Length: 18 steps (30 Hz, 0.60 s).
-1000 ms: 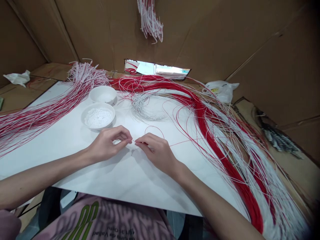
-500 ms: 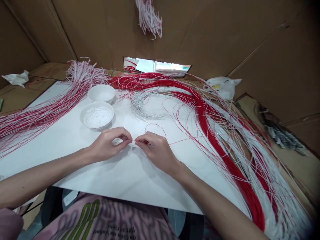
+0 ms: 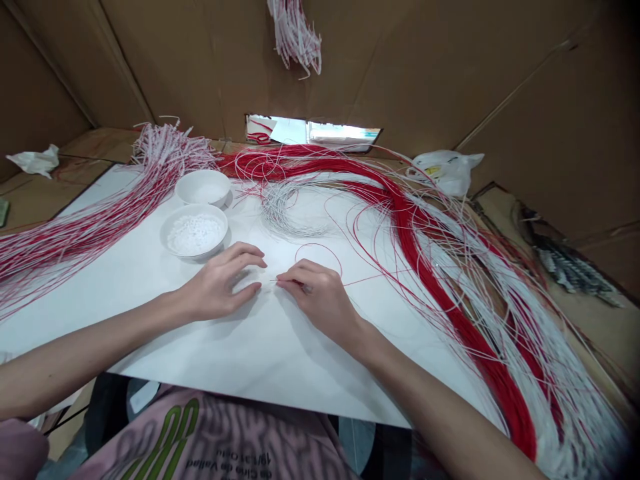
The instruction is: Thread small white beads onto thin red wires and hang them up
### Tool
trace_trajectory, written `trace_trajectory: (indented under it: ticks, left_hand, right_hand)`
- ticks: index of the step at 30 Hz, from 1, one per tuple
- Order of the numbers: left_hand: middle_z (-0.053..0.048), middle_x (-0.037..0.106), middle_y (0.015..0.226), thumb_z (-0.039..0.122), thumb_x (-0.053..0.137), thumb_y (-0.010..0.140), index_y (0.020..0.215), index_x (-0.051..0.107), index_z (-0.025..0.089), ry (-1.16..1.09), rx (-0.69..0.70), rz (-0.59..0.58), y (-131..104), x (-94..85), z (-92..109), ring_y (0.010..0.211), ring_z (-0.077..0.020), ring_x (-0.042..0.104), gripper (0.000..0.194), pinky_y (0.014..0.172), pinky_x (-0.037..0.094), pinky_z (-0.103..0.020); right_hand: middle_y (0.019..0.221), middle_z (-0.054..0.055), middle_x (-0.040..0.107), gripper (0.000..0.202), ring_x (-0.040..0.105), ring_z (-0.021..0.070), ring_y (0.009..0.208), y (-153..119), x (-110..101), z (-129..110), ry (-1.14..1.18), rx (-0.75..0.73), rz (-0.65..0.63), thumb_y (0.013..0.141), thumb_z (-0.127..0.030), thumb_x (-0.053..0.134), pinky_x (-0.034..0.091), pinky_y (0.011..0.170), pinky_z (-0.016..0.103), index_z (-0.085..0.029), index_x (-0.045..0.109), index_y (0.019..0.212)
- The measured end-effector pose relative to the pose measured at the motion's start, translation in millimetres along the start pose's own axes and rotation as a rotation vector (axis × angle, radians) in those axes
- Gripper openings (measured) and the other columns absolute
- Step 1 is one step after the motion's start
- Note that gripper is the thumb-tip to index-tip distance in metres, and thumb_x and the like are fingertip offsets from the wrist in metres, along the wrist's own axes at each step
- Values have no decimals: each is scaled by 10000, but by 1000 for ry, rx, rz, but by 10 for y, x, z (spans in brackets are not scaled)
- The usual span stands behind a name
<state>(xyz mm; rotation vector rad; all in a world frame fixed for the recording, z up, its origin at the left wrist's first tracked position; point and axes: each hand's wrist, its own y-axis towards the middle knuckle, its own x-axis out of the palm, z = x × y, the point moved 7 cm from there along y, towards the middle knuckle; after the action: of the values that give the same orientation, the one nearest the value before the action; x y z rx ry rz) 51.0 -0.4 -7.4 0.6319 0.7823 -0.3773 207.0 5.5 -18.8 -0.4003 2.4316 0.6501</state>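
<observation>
Pinched between the thumb and fingers of my right hand is a thin red cord, which loops up behind the hand; its short end pokes out to the left. My left hand lies just left of it, thumb and fingers apart, with nothing visible between them. Behind my left hand stands a white bowl of small white pieces. Another white bowl is beyond it, with a little white material inside.
Long red and white cords sweep along the right of the white board. A beaded-looking bundle lies at the left, and a coil of pale cord in the middle. Cardboard walls enclose the back; a plastic bag sits right.
My left hand has opened and let go of the cord's end. My right hand has shifted slightly right, still pinching the cord.
</observation>
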Motion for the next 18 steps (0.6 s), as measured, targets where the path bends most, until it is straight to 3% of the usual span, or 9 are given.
trace_trajectory:
  ticks: [4, 10, 18]
  left_hand:
    - [-124, 569, 1217, 231, 554, 883, 1084, 631, 188, 107, -83, -75, -15, 81, -149, 1118, -234, 582, 220, 960, 491, -392]
    - [-109, 601, 1213, 244, 539, 892, 1009, 694, 200, 114, -127, -56, -3, 96, -195, 1101, -242, 603, 199, 922, 518, -387]
    - [-106, 629, 1173, 226, 530, 902, 960, 722, 204, 101, -110, -27, 3, 75, -214, 1040, -226, 625, 202, 899, 521, -375]
  right_hand:
    - [817, 28, 659, 128, 604, 145, 733, -6, 20, 53, -137, 0, -66, 856, -98, 649, 475, 660, 278, -191, 731, 823]
    - [856, 32, 627, 151, 591, 150, 783, -10, 83, 64, -166, 26, -130, 906, -116, 573, 474, 710, 286, -191, 699, 873]
    - [823, 32, 609, 127, 537, 126, 659, -6, 37, 17, -156, 55, -43, 910, -118, 496, 425, 604, 265, -173, 588, 843]
